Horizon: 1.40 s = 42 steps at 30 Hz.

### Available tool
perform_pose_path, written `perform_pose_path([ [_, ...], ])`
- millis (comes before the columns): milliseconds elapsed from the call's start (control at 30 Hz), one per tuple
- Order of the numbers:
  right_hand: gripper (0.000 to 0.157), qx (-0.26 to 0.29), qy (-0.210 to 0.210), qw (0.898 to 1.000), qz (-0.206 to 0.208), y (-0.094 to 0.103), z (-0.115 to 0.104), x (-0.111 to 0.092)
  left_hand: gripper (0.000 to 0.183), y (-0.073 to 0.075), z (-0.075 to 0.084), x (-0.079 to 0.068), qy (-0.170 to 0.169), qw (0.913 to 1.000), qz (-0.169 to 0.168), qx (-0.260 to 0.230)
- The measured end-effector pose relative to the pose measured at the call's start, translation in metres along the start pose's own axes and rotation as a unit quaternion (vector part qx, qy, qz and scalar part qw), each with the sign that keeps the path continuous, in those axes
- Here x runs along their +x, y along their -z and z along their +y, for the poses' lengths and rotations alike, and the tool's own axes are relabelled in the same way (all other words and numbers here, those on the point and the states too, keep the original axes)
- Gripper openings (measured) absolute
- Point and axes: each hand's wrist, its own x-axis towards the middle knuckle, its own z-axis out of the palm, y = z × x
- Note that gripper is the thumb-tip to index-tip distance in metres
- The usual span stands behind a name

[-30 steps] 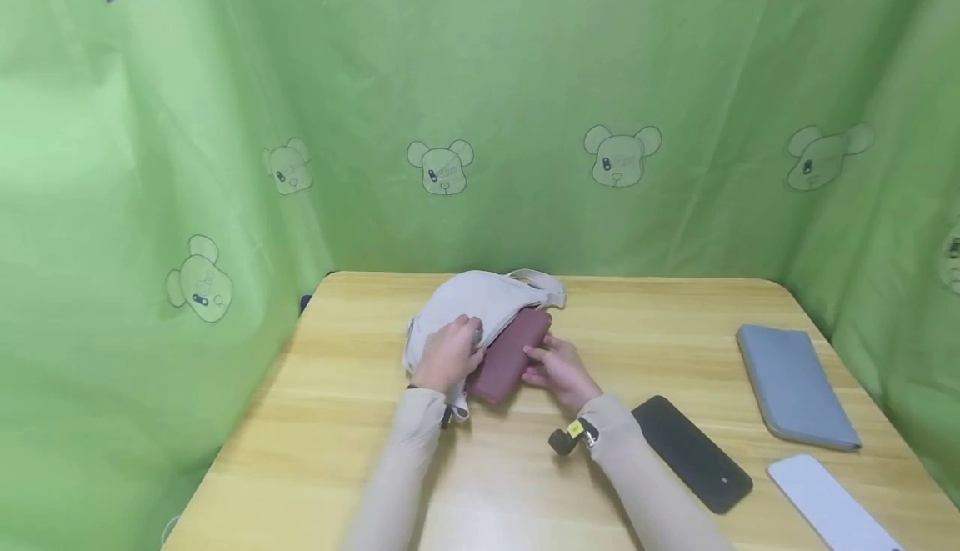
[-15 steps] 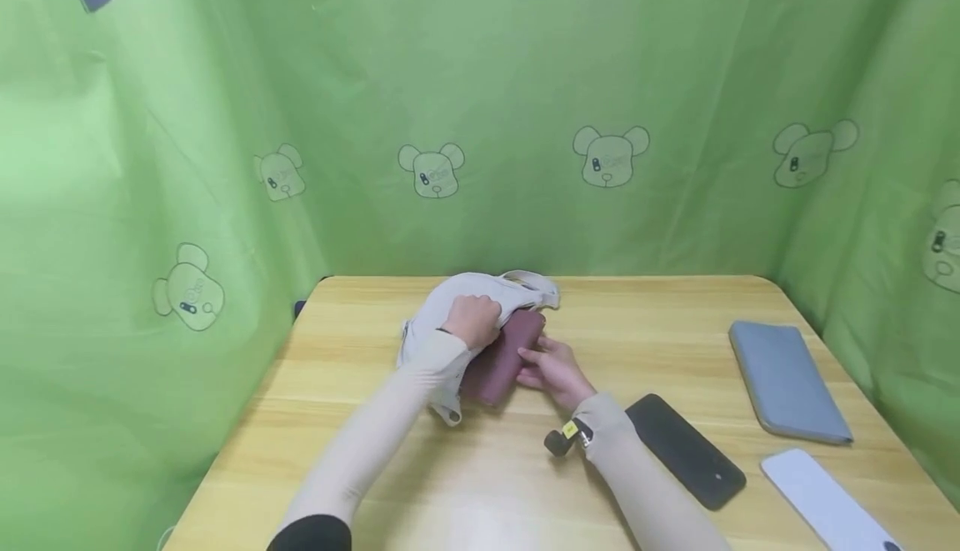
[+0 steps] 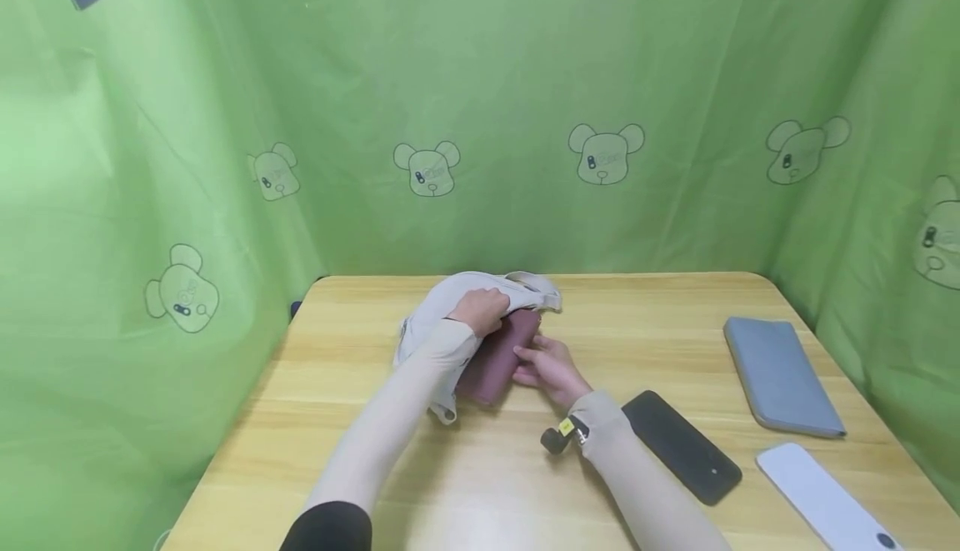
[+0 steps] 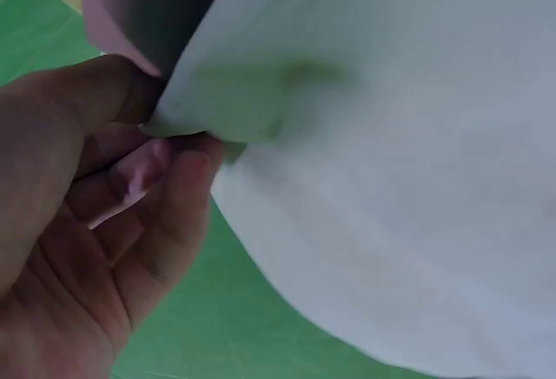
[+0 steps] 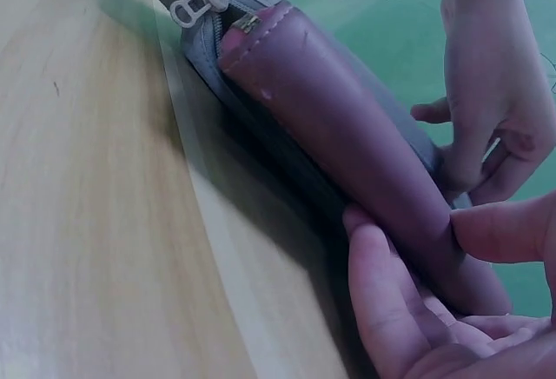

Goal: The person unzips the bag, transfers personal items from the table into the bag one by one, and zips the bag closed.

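Note:
A pale grey zippered bag [image 3: 442,297] with a strap lies near the back of the table. My left hand [image 3: 480,309] pinches the rim of its opening between thumb and fingers, clearest in the left wrist view. A maroon wallet [image 3: 502,359] sits lengthwise partly inside that opening, its outer side showing. My right hand [image 3: 551,370] grips the wallet's outer edge, thumb on top and fingers beneath. In the right wrist view the bag's zipper pull [image 5: 198,5] hangs close to one end of the wallet [image 5: 347,127]. The bag's inside is hidden.
To the right on the wooden table [image 3: 315,426] lie a black phone-shaped object [image 3: 681,447], a blue-grey zip case [image 3: 783,376] and a white phone [image 3: 828,497]. Green curtains [image 3: 510,117] enclose the back and sides.
My left hand has moved from the bag's near front up along its opening and now pinches the rim farther back. The right hand keeps its grip on the wallet, which has hardly moved.

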Motion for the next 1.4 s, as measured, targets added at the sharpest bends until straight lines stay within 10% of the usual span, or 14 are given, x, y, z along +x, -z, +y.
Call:
perform_pose_path([
  [533,0.058,-0.013,-0.002,1.000,-0.001,-0.013,0.003,0.006,0.011,-0.001,-0.001,-0.022,-0.060,0.9924,0.044,-0.098],
  [1000,0.070,0.001,0.016,0.999,0.044,-0.012,0.009,0.004,0.019,-0.012,0.023,-0.099,0.104,0.9916,0.077,0.000],
  [1400,0.066,0.065,0.015,0.996,0.066,-0.016,0.006,0.002,0.014,-0.010,0.019,-0.125,0.057,0.9907,0.033,-0.120],
])
